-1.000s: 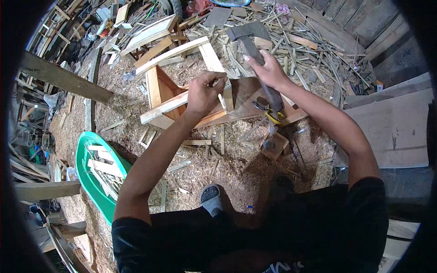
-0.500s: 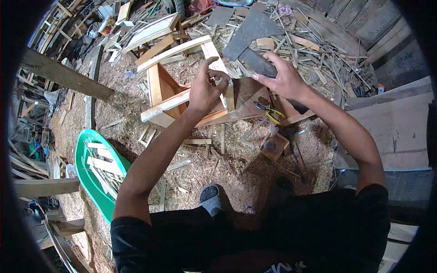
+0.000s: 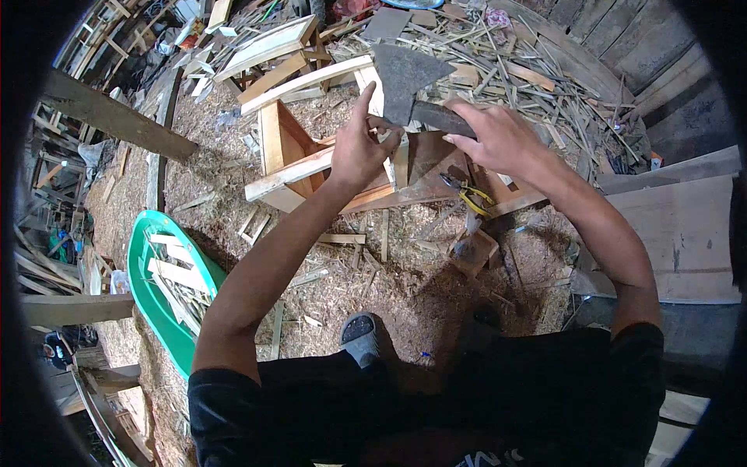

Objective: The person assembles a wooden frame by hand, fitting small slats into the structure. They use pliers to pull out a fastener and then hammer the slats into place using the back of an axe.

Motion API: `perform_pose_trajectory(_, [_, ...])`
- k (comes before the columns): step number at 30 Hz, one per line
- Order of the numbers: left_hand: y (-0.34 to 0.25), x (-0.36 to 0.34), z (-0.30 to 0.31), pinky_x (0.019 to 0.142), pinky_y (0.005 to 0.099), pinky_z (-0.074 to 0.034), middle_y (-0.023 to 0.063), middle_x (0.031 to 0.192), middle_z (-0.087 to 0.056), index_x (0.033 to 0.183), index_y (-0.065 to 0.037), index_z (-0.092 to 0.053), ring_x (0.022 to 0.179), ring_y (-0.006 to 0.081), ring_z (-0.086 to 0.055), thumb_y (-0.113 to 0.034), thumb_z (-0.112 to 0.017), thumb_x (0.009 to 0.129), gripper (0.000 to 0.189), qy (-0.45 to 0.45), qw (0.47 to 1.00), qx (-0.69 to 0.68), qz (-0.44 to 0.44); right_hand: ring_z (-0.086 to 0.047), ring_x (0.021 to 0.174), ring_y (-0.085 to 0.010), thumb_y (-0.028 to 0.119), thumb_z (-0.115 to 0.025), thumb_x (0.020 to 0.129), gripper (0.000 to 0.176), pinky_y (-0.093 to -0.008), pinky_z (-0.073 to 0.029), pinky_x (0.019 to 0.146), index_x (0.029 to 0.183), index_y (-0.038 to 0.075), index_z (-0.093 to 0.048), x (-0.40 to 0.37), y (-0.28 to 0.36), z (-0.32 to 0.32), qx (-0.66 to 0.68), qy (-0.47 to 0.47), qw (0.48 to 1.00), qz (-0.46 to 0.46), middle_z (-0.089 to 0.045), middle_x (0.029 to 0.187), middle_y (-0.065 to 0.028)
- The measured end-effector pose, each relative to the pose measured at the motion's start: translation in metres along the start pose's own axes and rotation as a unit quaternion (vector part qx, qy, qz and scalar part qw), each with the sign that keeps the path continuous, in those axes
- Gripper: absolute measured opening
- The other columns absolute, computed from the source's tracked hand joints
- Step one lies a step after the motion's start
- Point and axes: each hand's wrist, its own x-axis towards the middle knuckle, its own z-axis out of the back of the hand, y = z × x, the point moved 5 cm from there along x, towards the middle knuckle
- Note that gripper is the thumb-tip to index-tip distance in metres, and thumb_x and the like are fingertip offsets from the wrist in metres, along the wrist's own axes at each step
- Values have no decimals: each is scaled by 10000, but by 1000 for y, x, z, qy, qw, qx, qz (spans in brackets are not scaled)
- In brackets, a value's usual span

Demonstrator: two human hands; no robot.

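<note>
Grey and broad-bladed, the hatchet point(image 3: 406, 80) sits by its handle in the grip of the right hand point(image 3: 502, 140), thumb and fingers closed round it. Left of those fingers, the left hand point(image 3: 362, 152) raises its index finger beside the blade, the others curled toward the thumb — whether they pinch anything, I cannot tell. Below the right fingers lie yellow-handled pliers point(image 3: 473, 199) — the wooden frame point(image 3: 292, 177) is just beneath the left ones.

White lettering point(image 3: 486, 459) on the black shirt point(image 3: 420, 397), cut off below, no whole word readable
</note>
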Motion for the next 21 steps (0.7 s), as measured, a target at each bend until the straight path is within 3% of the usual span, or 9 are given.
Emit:
perform_pose_trajectory(3, [2, 0, -2, 689, 352, -535, 83, 880, -732, 1488, -37, -239, 712, 231, -682, -125, -750, 798, 863, -6, 1000, 1, -21, -677, 776, -400, 253, -669, 874, 445, -466, -526, 709, 1234, 31, -533, 1, -3, 1, -3, -49, 998, 38, -677, 830, -244])
perform_pose_trajectory(9, [1, 1, 0, 687, 355, -537, 73, 882, -736, 1493, -35, -230, 707, 227, -682, -119, -745, 793, 873, -6, 1000, 4, -12, -667, 840, -429, 253, -643, 890, 421, -517, -525, 775, 1242, 49, -535, 0, 3, 2, -26, 32, 999, -30, -672, 819, -243])
perform_pose_trajectory(12, [2, 0, -2, 696, 361, -536, 77, 885, -736, 1497, -38, -223, 721, 232, -684, -114, -742, 791, 880, -4, 1000, 1, -20, -666, 842, -432, 248, -642, 889, 423, -518, -525, 780, 1241, 39, -533, 1, -1, 8, -16, -24, 999, 15, -670, 804, -242])
perform_pose_trajectory(15, [2, 0, -2, 699, 366, -535, 80, 886, -735, 1499, -38, -220, 728, 234, -685, -108, -740, 789, 883, -1, 1000, 2, -25, -671, 837, -422, 236, -639, 889, 415, -510, -530, 771, 1234, 31, -536, 2, 0, 8, -13, -24, 1000, -2, -674, 803, -237])
perform_pose_trajectory(18, [4, 0, -3, 697, 368, -534, 79, 892, -736, 1498, -37, -225, 731, 232, -686, -104, -737, 789, 878, -3, 1000, -10, -23, -681, 849, -399, 271, -670, 864, 457, -467, -535, 752, 1237, 46, -530, 2, -1, 5, -65, 31, 997, -5, -693, 910, -224])
perform_pose_trajectory(21, [5, 1, -3, 700, 368, -535, 80, 896, -736, 1498, -39, -228, 741, 229, -689, -103, -736, 793, 872, -7, 1000, -2, -29, -679, 855, -404, 263, -672, 859, 465, -481, -530, 759, 1243, 46, -527, 2, -5, 1, -26, 26, 999, -25, -689, 903, -235])
